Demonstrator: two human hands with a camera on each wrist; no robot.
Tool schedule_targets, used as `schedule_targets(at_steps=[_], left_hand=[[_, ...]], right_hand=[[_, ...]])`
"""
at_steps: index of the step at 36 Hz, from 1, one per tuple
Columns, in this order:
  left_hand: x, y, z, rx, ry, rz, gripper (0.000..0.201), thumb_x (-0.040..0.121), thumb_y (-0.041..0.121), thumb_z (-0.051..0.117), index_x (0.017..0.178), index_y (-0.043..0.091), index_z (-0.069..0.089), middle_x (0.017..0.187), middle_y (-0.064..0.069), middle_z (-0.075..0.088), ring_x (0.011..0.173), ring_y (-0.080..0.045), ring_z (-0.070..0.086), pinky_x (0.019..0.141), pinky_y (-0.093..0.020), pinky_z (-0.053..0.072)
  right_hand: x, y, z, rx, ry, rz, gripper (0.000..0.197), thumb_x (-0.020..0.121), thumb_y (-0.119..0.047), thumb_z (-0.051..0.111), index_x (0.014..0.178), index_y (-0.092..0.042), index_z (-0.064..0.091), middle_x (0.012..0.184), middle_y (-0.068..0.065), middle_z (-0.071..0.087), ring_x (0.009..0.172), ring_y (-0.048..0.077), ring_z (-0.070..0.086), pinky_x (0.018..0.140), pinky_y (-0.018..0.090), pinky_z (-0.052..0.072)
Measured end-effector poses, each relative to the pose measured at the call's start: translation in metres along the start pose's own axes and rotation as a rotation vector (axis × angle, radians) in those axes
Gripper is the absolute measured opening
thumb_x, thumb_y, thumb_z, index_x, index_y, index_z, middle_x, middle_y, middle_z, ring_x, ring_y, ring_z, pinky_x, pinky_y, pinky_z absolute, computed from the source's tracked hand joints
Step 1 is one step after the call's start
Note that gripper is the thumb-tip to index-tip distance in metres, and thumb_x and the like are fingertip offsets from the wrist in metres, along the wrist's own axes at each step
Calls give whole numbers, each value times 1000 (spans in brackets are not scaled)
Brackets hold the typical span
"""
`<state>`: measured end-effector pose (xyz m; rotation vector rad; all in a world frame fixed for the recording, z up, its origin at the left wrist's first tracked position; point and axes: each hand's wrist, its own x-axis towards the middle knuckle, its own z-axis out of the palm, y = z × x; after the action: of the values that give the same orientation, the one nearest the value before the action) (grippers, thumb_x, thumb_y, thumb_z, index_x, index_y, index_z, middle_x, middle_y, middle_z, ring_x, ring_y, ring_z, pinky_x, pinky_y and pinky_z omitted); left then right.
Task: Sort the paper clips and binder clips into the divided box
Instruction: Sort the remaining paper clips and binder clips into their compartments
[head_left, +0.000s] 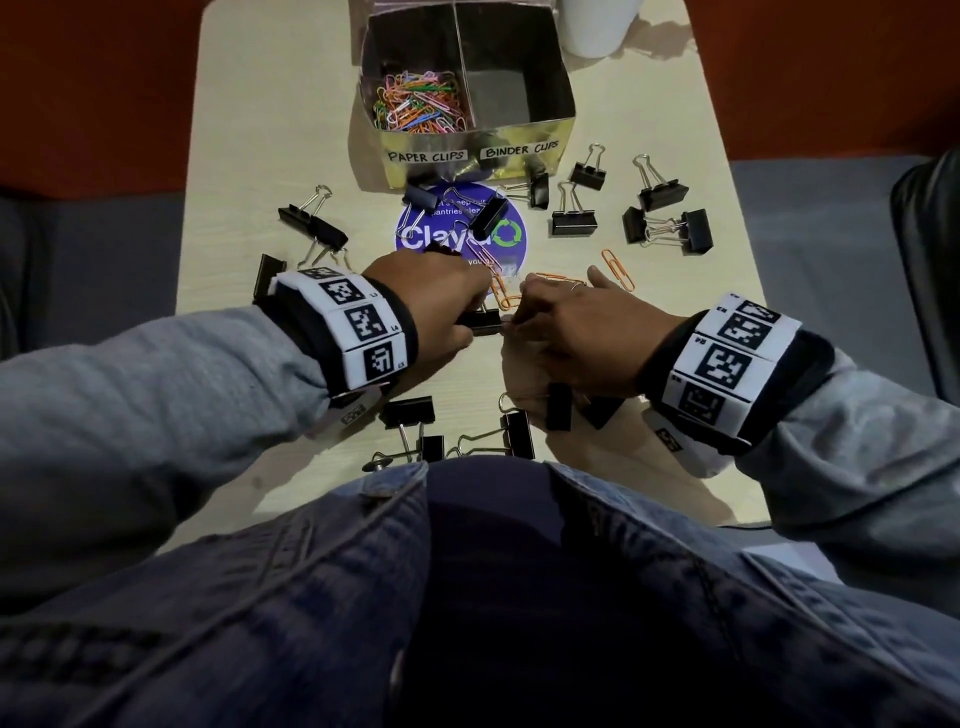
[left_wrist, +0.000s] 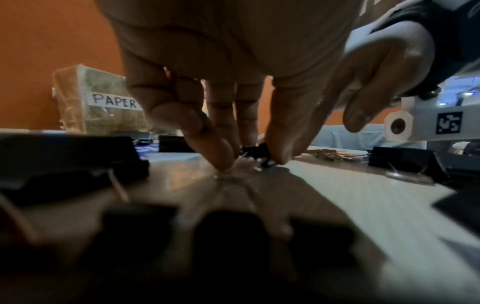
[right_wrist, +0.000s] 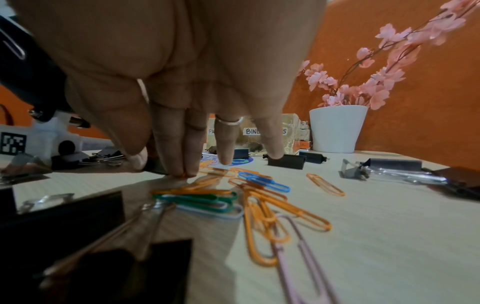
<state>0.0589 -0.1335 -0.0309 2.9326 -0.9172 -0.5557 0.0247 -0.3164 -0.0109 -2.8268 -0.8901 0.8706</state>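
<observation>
**Both hands meet at one binder clip**

On the pale wood-grain table (head_left: 249, 156), a foil-wrapped divided box (head_left: 467, 148) holds a heap of thin coloured wire paper clips (head_left: 421, 101) in its left cell; the right cell, labelled for binder clips, looks dark. Boxy black binder clips with looped steel handles lie scattered around a round glossy sticker (head_left: 511, 234). The left hand (head_left: 431, 296) arches down, thumb and fingers pinching a small black binder clip (head_left: 483, 321). The right hand (head_left: 571, 322) presses fingertips (right_wrist: 179, 164) to the table just beside that clip, thumb against it; loose orange paper clips (right_wrist: 259, 197) lie under its palm.
</observation>
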Motion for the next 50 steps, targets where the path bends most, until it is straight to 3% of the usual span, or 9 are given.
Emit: schedule_targets(at_steps=[15, 19, 22, 25, 30, 35, 40, 45, 50], left_hand=[[-4, -23, -7, 27, -87, -75, 23, 81, 27, 64, 102, 25, 54, 100, 2, 58, 92, -22, 55, 69, -30, 37], [-7, -31, -19, 130, -167, -58, 27, 74, 42, 68, 95, 33, 53, 95, 8, 52, 91, -20, 53, 71, -32, 45], [-3, -26, -29, 150, -138, -35, 42, 70, 55, 68, 102, 32, 54, 100, 6, 51, 97, -21, 53, 73, -34, 46], [10, -12, -33, 185, -62, 27, 47, 81, 45, 62, 120, 22, 52, 118, -2, 51, 108, -25, 52, 83, -36, 46], [43, 15, -22, 305, -112, 45, 31, 88, 23, 55, 118, 14, 51, 120, -7, 51, 106, -26, 53, 78, -36, 47], [60, 29, -25, 270, -211, 15, 16, 81, 15, 63, 91, 12, 50, 98, -10, 60, 92, -33, 60, 76, -42, 53], [67, 44, -23, 157, -170, -17, 19, 88, 9, 56, 106, 9, 63, 104, -13, 65, 99, -33, 60, 76, -36, 47], [65, 40, -29, -133, -89, -29, 42, 82, 36, 69, 117, 16, 56, 112, -7, 62, 104, -27, 56, 79, -33, 42], [53, 42, -21, 38, -148, -20, 93, 54, 71, 72, 121, 13, 43, 118, -7, 47, 97, -26, 51, 74, -35, 40]], right_hand=[[-29, 41, -1, -21, 12, 113, 39, 96, -31, 42, 135, -30, 49, 133, 1, 41, 135, 22, 36, 109, 60, 18], [-33, 44, 1, 12, 24, 108, 38, 96, -31, 43, 133, -30, 52, 134, -2, 44, 130, 21, 42, 109, 57, 21], [-36, 49, -2, 98, 179, 123, 33, 91, -26, 51, 121, -27, 63, 127, -2, 52, 112, 25, 55, 98, 43, 38], [-39, 60, -6, 84, 266, 257, 38, 87, -34, 58, 123, -23, 61, 123, 2, 52, 108, 28, 56, 82, 34, 45], [-33, 60, -3, -209, 56, 423, 69, 72, -71, 54, 125, -28, 55, 114, 4, 51, 96, 33, 61, 73, 36, 48], [-16, 52, 5, -224, 108, 344, 54, 86, -57, 46, 124, -19, 56, 112, 9, 54, 95, 35, 61, 69, 34, 43], [-5, 44, 4, -114, 202, 283, 40, 92, -47, 44, 114, -18, 61, 107, 10, 57, 93, 36, 61, 66, 33, 40], [-17, 61, -3, 66, 242, 305, 47, 81, -52, 61, 117, -21, 61, 109, 5, 62, 98, 28, 60, 77, 33, 45], [-21, 70, -4, -58, 113, 383, 87, 69, -56, 71, 141, -24, 34, 128, 12, 47, 106, 35, 57, 85, 37, 47]])
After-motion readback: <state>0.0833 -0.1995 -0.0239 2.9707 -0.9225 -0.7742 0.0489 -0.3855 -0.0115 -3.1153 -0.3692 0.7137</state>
